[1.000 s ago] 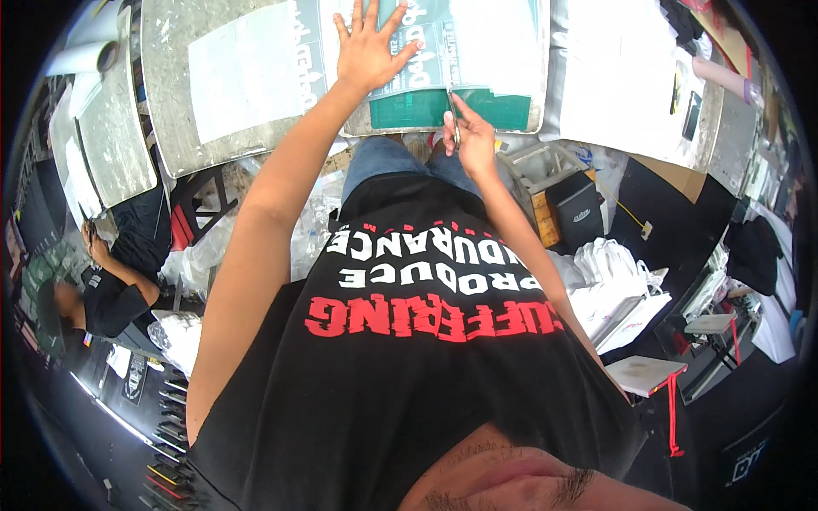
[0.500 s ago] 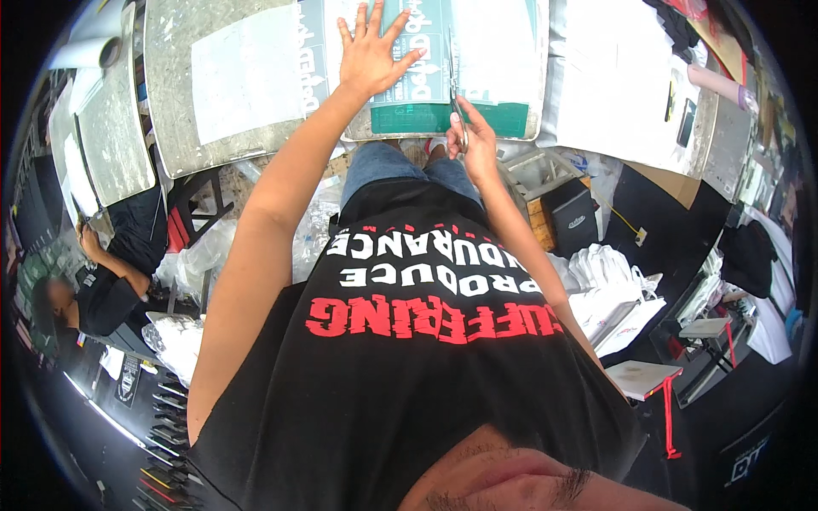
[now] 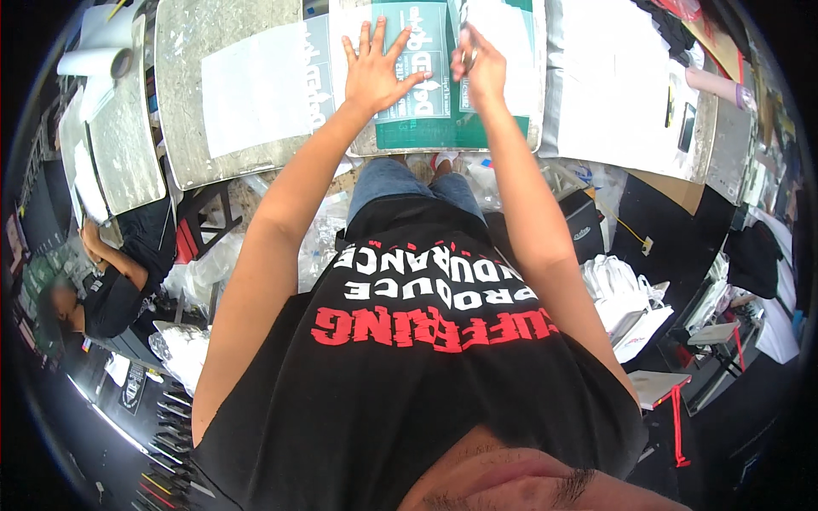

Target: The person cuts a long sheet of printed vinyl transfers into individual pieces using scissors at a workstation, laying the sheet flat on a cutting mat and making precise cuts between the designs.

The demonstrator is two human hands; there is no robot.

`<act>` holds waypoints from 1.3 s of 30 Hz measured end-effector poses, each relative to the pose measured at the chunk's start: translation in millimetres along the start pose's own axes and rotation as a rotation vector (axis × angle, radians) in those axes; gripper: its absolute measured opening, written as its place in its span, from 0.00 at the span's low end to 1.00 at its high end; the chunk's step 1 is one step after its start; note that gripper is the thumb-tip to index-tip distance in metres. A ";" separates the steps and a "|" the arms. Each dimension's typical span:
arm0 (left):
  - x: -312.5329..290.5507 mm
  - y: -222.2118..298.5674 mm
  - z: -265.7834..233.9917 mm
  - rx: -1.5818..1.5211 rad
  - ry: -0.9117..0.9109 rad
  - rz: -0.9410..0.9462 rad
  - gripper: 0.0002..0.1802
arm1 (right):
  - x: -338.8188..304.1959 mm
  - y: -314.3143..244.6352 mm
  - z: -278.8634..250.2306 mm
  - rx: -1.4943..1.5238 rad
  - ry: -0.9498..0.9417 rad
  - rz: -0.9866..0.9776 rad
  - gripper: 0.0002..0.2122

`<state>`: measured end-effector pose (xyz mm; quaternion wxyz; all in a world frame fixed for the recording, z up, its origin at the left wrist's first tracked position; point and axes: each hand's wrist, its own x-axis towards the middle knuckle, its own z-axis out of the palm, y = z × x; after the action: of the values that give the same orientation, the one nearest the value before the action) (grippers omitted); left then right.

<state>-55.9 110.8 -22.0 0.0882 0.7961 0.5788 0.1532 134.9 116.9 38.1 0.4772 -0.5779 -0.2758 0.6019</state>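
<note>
My left hand [image 3: 373, 75] lies flat with its fingers spread, on a translucent printed sheet [image 3: 433, 94] with white lettering. Under the sheet a green cutting mat [image 3: 416, 136] shows along the near edge. Scissors [image 3: 465, 53], partly hidden by my fingers and blurred, are held in my right hand [image 3: 484, 72]. Their blades point away from me, over the cut line between the printed sheet and a pale sheet [image 3: 520, 81] on the right. Whether the blades are apart cannot be made out.
Another pale sheet with printing [image 3: 251, 94] lies on the worn board to the left. At right, a white-covered surface [image 3: 618, 94] carries a dark phone-like object [image 3: 687, 123]. White bags [image 3: 618, 294] stand below right. Another person [image 3: 111, 281] works at far left.
My right hand has moved away from my body with the scissors, along the sheet. A gap has opened between the printed sheet and the strip beside it. My left hand stays spread on the sheet.
</note>
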 end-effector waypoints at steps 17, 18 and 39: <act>20.1 12.4 -18.9 -0.116 -0.166 -0.167 0.44 | -232.4 52.5 -104.0 -0.196 -0.345 0.367 0.24; 16.5 9.9 -17.3 -0.068 -0.161 -0.133 0.44 | -223.6 56.9 -97.9 -0.155 -0.345 0.337 0.24; 14.3 7.1 -21.9 -0.111 -0.132 -0.154 0.45 | -189.1 83.3 -62.8 0.035 -0.225 0.383 0.27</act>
<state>-53.0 121.3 2.8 0.1813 0.7516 0.6218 0.1250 150.5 -98.6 35.0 0.3302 -0.5405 -0.2022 0.7469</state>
